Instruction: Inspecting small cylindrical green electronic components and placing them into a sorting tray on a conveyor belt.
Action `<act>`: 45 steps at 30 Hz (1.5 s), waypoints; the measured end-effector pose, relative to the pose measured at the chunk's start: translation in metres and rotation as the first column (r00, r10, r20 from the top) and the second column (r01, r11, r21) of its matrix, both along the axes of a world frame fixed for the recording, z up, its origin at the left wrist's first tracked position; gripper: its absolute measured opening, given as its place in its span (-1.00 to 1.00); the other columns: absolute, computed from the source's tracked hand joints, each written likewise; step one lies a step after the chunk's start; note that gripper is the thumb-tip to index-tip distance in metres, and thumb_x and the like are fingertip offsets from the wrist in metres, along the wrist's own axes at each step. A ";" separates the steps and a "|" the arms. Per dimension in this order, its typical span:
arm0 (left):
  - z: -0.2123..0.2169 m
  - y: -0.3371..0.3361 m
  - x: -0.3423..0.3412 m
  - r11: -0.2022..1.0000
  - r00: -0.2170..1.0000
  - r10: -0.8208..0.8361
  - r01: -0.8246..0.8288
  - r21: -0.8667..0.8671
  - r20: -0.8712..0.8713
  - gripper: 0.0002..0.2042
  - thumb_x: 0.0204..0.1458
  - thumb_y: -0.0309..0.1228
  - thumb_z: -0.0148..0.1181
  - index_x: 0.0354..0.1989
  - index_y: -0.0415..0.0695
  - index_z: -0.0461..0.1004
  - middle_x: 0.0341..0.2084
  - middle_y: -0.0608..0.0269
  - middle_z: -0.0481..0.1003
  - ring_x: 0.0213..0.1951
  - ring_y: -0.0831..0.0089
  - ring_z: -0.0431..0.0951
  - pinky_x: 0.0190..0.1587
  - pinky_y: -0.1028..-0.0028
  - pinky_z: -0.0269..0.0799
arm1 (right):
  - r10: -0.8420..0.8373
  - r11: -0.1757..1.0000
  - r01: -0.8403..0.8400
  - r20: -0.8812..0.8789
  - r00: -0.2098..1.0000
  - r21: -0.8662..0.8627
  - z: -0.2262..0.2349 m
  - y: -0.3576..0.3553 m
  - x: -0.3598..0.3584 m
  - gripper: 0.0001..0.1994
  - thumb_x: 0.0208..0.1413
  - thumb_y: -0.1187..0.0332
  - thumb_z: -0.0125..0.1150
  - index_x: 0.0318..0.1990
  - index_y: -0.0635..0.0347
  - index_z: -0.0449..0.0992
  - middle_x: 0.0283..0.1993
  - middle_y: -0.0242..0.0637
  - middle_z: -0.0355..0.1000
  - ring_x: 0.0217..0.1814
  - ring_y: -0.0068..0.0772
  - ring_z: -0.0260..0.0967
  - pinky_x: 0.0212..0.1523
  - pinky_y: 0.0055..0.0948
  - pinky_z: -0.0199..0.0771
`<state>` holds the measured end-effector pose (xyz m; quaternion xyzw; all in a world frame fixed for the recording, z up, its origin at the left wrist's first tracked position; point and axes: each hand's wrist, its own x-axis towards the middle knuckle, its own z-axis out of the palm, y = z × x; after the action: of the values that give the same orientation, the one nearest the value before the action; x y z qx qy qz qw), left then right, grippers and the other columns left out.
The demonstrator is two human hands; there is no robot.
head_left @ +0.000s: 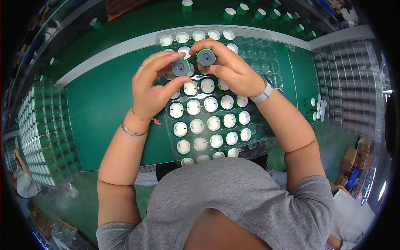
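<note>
Head view: green tabletop [104, 100], then a clear tray [258, 54] of white-capped cylinders at twelve o'clock. Left hand [152, 89] pinches one grey-ended cylinder [181, 67]; right hand [233, 68] pinches another [206, 57]. Likely inspecting; each next needs an empty pocket.

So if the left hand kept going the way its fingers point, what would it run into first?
The left hand points right, holding a small grey-faced cylinder. First in that line is likely the green-rimmed cylinder held by the right hand. The gap looks small, though depth is unclear.
</note>
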<state>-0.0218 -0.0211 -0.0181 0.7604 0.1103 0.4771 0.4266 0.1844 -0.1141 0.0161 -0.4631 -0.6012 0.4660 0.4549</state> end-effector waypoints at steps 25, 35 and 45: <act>-0.003 0.001 -0.001 1.000 1.000 -0.003 0.002 -0.012 -0.009 -0.49 -0.16 -0.55 0.47 0.03 -0.20 0.45 -0.04 0.08 0.49 -0.02 0.30 0.57 -0.09 0.42 0.65 | 0.015 0.994 -0.016 0.011 1.000 0.111 0.001 0.002 0.001 -0.59 -0.11 0.56 -0.18 -0.01 0.25 0.31 0.07 -0.24 0.22 -0.12 -0.44 0.19 -0.05 -0.43 0.26; -0.003 0.001 0.000 1.000 1.000 0.006 -0.006 -0.010 -0.004 -0.50 -0.17 -0.54 0.48 0.02 -0.20 0.46 -0.05 0.08 0.50 -0.02 0.31 0.57 -0.09 0.43 0.65 | 0.035 0.990 -0.039 0.032 0.999 0.138 0.002 0.003 0.003 -0.62 -0.11 0.51 -0.19 -0.06 0.25 0.32 0.06 -0.19 0.24 -0.08 -0.41 0.19 -0.02 -0.40 0.25; -0.004 0.001 0.000 1.000 1.000 0.015 -0.015 -0.007 -0.012 -0.50 -0.16 -0.53 0.48 0.01 -0.20 0.46 -0.06 0.09 0.50 -0.03 0.33 0.57 -0.10 0.44 0.65 | 0.024 0.973 -0.052 0.127 0.992 0.224 0.003 0.006 0.005 -0.64 -0.10 0.50 -0.20 -0.08 0.23 0.32 0.06 -0.19 0.24 -0.02 -0.38 0.19 0.03 -0.38 0.24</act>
<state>-0.0221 -0.0203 -0.0219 0.7609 0.1205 0.4752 0.4250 0.1890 -0.1081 0.0193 -0.4244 -0.6863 0.3735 0.4575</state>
